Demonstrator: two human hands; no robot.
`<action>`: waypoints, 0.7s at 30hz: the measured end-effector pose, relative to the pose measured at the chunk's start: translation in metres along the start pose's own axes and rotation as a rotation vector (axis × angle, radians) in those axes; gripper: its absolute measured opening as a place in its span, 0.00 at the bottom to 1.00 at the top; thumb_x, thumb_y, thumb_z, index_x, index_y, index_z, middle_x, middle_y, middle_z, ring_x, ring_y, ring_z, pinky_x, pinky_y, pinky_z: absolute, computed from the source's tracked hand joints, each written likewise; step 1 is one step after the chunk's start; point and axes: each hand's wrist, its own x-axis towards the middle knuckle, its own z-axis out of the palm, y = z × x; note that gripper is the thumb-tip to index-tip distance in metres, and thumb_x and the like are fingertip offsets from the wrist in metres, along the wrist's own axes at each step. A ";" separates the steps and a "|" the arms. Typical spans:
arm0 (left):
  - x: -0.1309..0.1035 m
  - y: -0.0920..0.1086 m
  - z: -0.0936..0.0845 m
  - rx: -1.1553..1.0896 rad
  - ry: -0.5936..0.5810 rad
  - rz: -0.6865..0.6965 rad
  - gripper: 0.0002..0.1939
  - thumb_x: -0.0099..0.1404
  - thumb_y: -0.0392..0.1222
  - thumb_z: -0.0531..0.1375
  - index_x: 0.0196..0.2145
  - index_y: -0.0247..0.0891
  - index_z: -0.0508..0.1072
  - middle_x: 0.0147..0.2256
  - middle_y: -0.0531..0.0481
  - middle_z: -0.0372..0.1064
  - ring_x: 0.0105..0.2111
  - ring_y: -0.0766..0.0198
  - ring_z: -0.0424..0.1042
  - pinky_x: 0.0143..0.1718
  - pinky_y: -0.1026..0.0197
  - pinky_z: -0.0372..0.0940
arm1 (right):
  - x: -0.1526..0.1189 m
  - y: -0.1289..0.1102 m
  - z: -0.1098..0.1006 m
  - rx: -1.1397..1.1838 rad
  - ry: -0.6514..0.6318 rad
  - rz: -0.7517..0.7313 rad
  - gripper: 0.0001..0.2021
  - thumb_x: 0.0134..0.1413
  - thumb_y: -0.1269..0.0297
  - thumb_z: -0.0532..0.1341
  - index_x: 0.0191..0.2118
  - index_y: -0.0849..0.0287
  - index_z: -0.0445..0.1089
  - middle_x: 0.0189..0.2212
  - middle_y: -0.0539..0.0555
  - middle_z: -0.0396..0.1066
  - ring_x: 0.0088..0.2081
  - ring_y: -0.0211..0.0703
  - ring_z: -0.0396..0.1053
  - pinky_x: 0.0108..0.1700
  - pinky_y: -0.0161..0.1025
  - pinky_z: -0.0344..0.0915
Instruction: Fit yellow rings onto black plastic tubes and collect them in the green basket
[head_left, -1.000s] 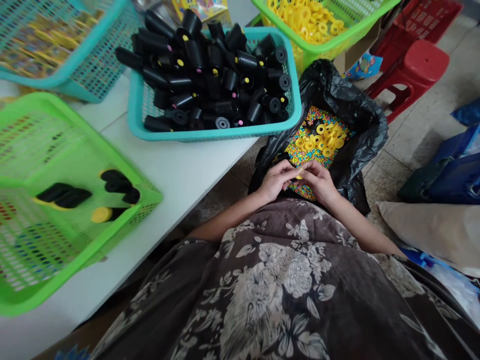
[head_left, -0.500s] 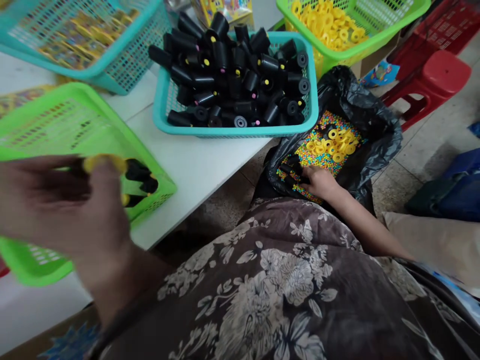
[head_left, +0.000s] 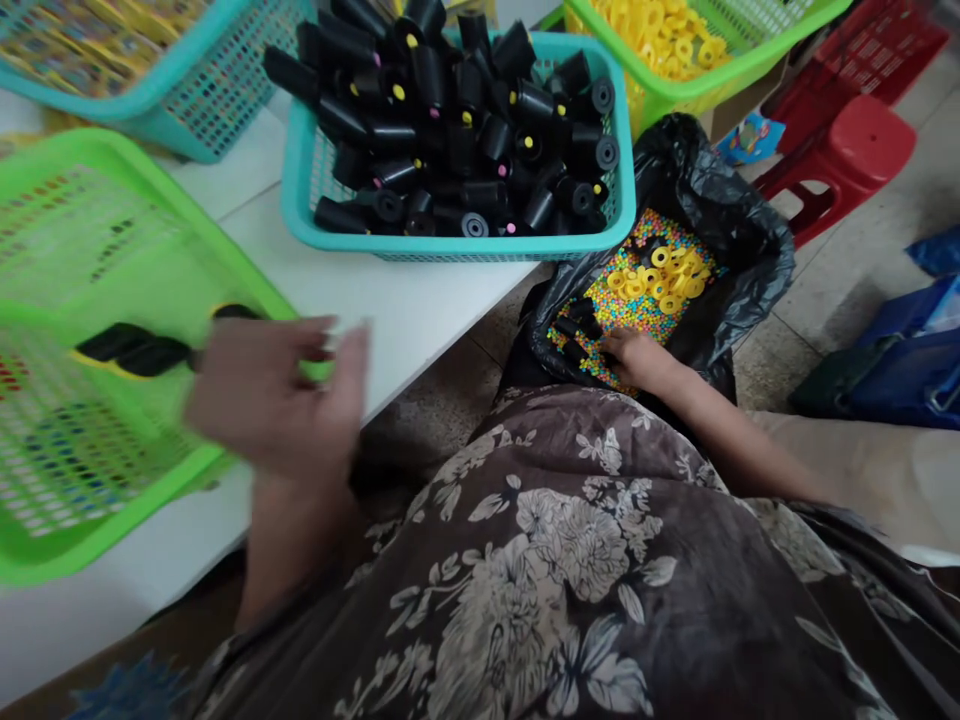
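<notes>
My left hand (head_left: 274, 395), blurred by motion, hovers over the right edge of a green basket (head_left: 259, 265). Its thumb and fingers are apart with nothing visible between them. Inside that basket lie a few black bottle-like pieces (head_left: 139, 350) with yellow rims. My right hand (head_left: 637, 358) reaches into a bag lined with black plastic (head_left: 757, 235). Its fingers are curled down at the small coloured beads (head_left: 645, 310), beside black tubes (head_left: 577, 322); the fingertips are hidden. Yellow rings (head_left: 675, 280) lie in a heap on the beads.
A turquoise basket (head_left: 457, 245) heaped with black tubes stands on the white table (head_left: 397, 300). Behind are a green basket (head_left: 660, 95) of yellow rings and another turquoise basket (head_left: 210, 120) of yellow packets. A red stool (head_left: 862, 150) stands on the floor at right.
My left hand has moved right, away from the green basket's middle, and the yellow-rimmed piece has left its fingers. Black pieces now lie further left in the basket. My right hand stays among the beads.
</notes>
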 end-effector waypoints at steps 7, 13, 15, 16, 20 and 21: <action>-0.038 0.065 0.119 -0.476 -0.659 0.027 0.06 0.63 0.44 0.70 0.33 0.41 0.79 0.30 0.50 0.74 0.28 0.65 0.69 0.33 0.62 0.65 | -0.023 0.015 0.009 0.871 0.508 0.215 0.17 0.42 0.59 0.75 0.40 0.55 0.75 0.35 0.51 0.78 0.38 0.49 0.76 0.46 0.47 0.74; -0.049 0.097 0.196 -0.850 -0.862 -0.244 0.17 0.55 0.40 0.74 0.43 0.38 0.80 0.42 0.45 0.77 0.36 0.64 0.73 0.35 0.64 0.67 | -0.031 -0.009 0.000 1.139 0.670 0.143 0.22 0.37 0.48 0.79 0.37 0.52 0.75 0.33 0.50 0.78 0.37 0.48 0.76 0.47 0.48 0.75; -0.052 0.101 0.208 -0.936 -0.912 -0.327 0.16 0.54 0.41 0.75 0.41 0.37 0.80 0.38 0.47 0.77 0.35 0.64 0.73 0.36 0.64 0.67 | -0.032 -0.009 -0.001 1.030 0.668 0.132 0.21 0.41 0.47 0.78 0.37 0.52 0.76 0.33 0.51 0.77 0.37 0.48 0.75 0.46 0.47 0.74; -0.054 0.101 0.212 -0.972 -0.939 -0.379 0.15 0.54 0.42 0.74 0.39 0.37 0.80 0.35 0.49 0.76 0.34 0.64 0.72 0.36 0.64 0.67 | -0.032 -0.006 -0.002 0.944 0.652 0.127 0.20 0.43 0.47 0.77 0.37 0.52 0.76 0.34 0.52 0.77 0.37 0.48 0.75 0.46 0.47 0.74; -0.061 0.099 0.212 -1.023 -0.975 -0.608 0.19 0.52 0.50 0.74 0.36 0.37 0.77 0.29 0.54 0.72 0.27 0.66 0.70 0.28 0.64 0.67 | -0.031 0.015 -0.015 0.521 0.556 0.239 0.11 0.55 0.57 0.69 0.42 0.56 0.77 0.40 0.58 0.76 0.42 0.51 0.74 0.49 0.47 0.74; -0.062 0.099 0.211 -1.004 -0.970 -0.640 0.20 0.50 0.51 0.74 0.36 0.37 0.76 0.28 0.55 0.71 0.26 0.67 0.69 0.26 0.64 0.67 | -0.028 0.020 -0.019 0.416 0.540 0.322 0.09 0.57 0.61 0.67 0.43 0.57 0.76 0.42 0.61 0.76 0.44 0.52 0.74 0.50 0.48 0.73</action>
